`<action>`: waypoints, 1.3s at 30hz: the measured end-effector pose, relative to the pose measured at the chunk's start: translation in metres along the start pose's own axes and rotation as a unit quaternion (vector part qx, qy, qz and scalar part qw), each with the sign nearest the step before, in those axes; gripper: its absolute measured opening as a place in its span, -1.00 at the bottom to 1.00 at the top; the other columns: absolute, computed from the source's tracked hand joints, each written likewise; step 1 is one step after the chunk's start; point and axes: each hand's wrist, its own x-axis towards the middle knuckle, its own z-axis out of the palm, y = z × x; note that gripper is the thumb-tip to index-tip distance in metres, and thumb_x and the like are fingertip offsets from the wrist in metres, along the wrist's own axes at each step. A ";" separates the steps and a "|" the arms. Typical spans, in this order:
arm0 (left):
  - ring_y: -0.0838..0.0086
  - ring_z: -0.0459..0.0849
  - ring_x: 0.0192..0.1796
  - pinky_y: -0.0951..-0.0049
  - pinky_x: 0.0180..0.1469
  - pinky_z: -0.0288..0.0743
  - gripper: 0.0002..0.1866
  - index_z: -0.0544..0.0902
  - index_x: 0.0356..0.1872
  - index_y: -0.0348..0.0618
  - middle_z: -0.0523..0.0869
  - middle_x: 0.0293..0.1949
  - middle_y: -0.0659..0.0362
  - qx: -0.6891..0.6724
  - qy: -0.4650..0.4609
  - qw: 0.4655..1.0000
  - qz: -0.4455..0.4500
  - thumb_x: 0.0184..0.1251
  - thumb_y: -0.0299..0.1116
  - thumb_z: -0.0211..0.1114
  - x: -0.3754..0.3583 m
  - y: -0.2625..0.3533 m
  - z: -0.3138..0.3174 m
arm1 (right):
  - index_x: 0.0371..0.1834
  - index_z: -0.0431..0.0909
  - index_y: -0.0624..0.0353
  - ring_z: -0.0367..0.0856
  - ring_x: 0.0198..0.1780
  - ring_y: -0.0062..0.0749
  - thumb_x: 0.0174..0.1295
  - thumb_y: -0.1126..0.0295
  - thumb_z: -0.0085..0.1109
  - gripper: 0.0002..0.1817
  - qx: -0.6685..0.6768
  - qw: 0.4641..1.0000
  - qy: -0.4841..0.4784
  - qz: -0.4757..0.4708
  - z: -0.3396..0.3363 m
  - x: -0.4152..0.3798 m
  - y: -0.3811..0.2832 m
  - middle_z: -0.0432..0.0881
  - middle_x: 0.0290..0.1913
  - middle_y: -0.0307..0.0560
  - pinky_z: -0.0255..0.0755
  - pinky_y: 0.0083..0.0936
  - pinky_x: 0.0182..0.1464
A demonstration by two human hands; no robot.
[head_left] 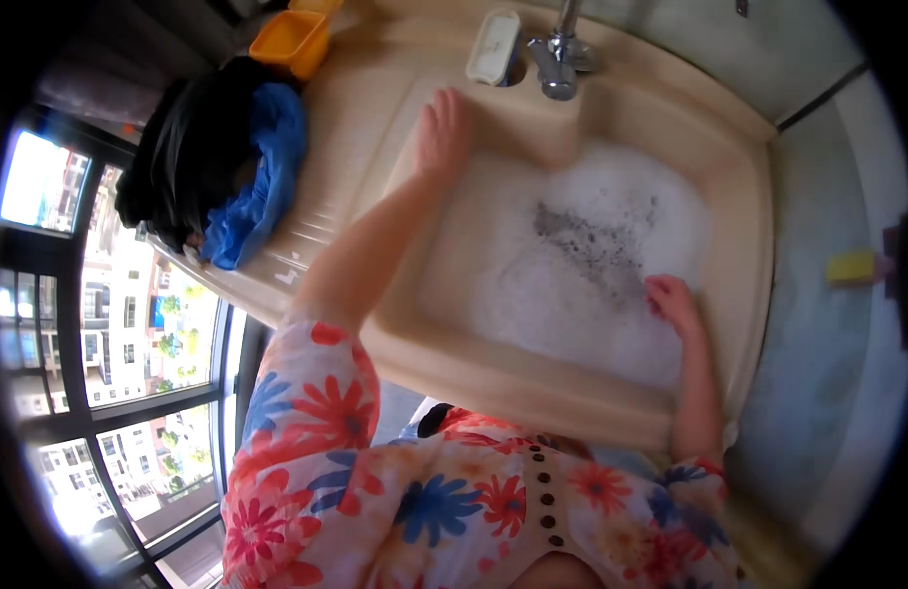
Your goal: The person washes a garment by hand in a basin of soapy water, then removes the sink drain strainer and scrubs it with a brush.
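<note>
My left hand [442,133] rests on the left rim of the beige sink [473,358], near its back corner. Its fingers are stretched out and nothing shows in them. Over the right side of the basin, my right hand [672,299] is at the foam with its fingers curled in. Whatever those fingers hold, if anything, is too small to make out. White suds [562,285] cover the water. A patch of dark specks [591,240] lies on the foam, left of my right hand. Anything under the suds is hidden.
A chrome faucet [557,69] stands at the back beside a white soap dish [494,47]. Black cloth [184,147] and a blue cloth or bag [267,167] lie on the ribbed drainboard [336,147]. An orange container [292,44] sits behind them. Windows [149,324] are at left.
</note>
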 end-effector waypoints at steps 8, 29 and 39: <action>0.11 0.21 0.24 0.09 0.24 0.02 -0.52 0.29 0.16 -0.31 0.21 0.25 -0.03 -0.122 -0.319 0.927 0.157 0.20 -0.34 -0.08 -0.077 0.094 0.043 | -0.13 0.48 0.27 0.56 -0.28 -0.29 0.08 0.35 0.06 -0.70 -0.176 0.965 0.165 -0.104 0.019 0.043 0.063 0.60 -0.27 0.00 0.43 -0.44 -0.23; 0.14 0.48 -0.02 0.17 -0.01 0.36 -0.62 0.46 0.00 -0.17 0.43 0.08 0.00 -0.319 -0.435 0.771 0.338 0.13 -0.31 -0.03 -0.114 0.234 0.011 | -0.13 0.48 0.26 0.53 -0.19 -0.15 0.07 0.35 0.03 -0.69 -0.318 0.929 0.172 -0.084 0.147 0.085 0.049 0.58 -0.19 0.06 0.41 -0.35 -0.12; 0.24 0.41 0.13 0.26 0.11 0.31 -0.56 0.42 0.06 -0.05 0.49 0.02 0.06 -0.412 -0.474 0.744 0.229 0.13 -0.18 0.03 -0.058 0.093 -0.073 | -0.12 0.48 0.26 0.54 -0.18 -0.09 0.06 0.33 0.04 -0.67 -0.353 0.916 0.057 -0.184 0.157 0.104 0.002 0.58 -0.19 0.10 0.41 -0.32 -0.12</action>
